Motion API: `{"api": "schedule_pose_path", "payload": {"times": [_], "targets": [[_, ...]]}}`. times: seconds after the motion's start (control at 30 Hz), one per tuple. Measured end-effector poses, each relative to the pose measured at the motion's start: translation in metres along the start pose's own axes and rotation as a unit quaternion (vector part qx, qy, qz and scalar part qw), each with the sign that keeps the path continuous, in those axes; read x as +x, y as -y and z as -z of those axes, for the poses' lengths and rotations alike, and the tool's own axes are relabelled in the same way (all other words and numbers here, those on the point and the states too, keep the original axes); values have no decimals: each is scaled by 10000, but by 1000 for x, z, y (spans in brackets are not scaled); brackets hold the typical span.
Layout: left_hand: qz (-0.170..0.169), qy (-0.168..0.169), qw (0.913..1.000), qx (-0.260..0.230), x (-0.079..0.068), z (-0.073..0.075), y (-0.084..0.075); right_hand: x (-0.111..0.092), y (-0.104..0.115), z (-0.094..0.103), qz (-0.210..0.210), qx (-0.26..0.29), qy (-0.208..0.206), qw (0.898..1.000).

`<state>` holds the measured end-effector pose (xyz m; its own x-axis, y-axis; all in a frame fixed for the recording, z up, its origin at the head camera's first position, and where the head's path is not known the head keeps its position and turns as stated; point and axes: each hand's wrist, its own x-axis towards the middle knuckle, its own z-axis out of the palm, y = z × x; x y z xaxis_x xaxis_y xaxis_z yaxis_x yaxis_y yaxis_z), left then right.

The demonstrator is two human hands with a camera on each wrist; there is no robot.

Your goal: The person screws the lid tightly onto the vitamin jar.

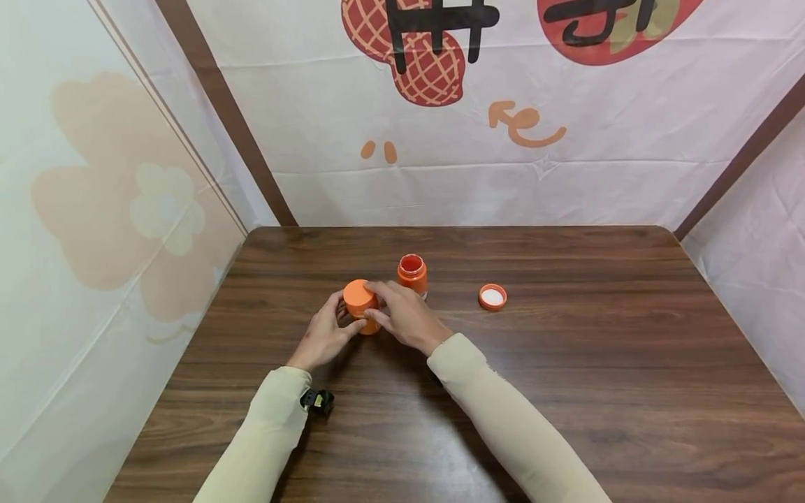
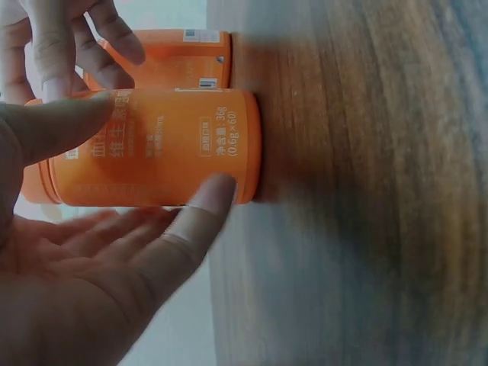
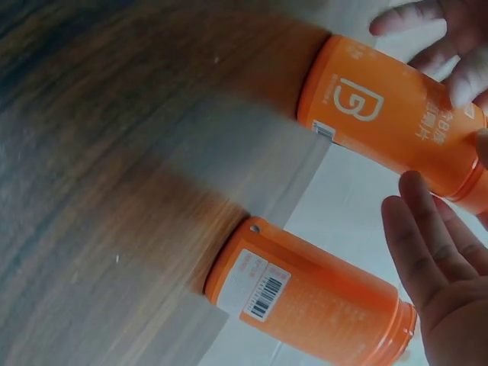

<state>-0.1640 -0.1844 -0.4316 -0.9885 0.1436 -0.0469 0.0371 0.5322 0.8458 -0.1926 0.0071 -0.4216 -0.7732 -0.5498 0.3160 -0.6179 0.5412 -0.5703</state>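
A capped orange vitamin bottle (image 1: 370, 327) stands upright on the table between both hands. My left hand (image 1: 319, 338) holds it around the body, its thumb (image 2: 215, 197) near the base and the other fingers partly hidden behind. At the orange cap (image 1: 358, 293), my right hand (image 1: 405, 316) grips with its thumb and forefinger on the side nearer to it, while its other fingers (image 3: 423, 229) reach out straighter. Just behind the right hand, a second orange bottle (image 1: 411, 277) stands uncapped with its mouth showing. Printed lettering faces the left wrist camera.
An orange cap with a white liner (image 1: 492, 297) lies inside up, right of the uncapped bottle. Both bottles are on a dark wood table (image 1: 597, 349). A printed white cloth (image 1: 440, 195) hangs along the table's far edge, with more cloth at both sides.
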Motion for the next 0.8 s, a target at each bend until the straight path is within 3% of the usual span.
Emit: {"api": "schedule_pose_path", "payload": {"times": [0.17, 0.3, 0.4, 0.53, 0.67, 0.8], "targets": [[661, 437, 9960, 409, -9, 0, 3, -10, -1, 8, -305, 258, 260, 9989], [823, 714, 9929, 485, -23, -3, 2, -24, -2, 16, -475, 123, 731, 9961], [762, 902, 9901, 763, -32, -9, -4, -38, -5, 22, -484, -219, 1161, 9918], [626, 1148, 9841, 1199, -41, -21, -14, -57, -10, 26, -173, -789, 1591, 9839], [414, 1435, 9809, 1248, -45, -35, -22, -72, -14, 29, 137, -1025, 1684, 9803], [57, 1641, 9794, 1173, -45, -47, -26, -84, -18, 33, 150, -1001, 1663, 9809]]}}
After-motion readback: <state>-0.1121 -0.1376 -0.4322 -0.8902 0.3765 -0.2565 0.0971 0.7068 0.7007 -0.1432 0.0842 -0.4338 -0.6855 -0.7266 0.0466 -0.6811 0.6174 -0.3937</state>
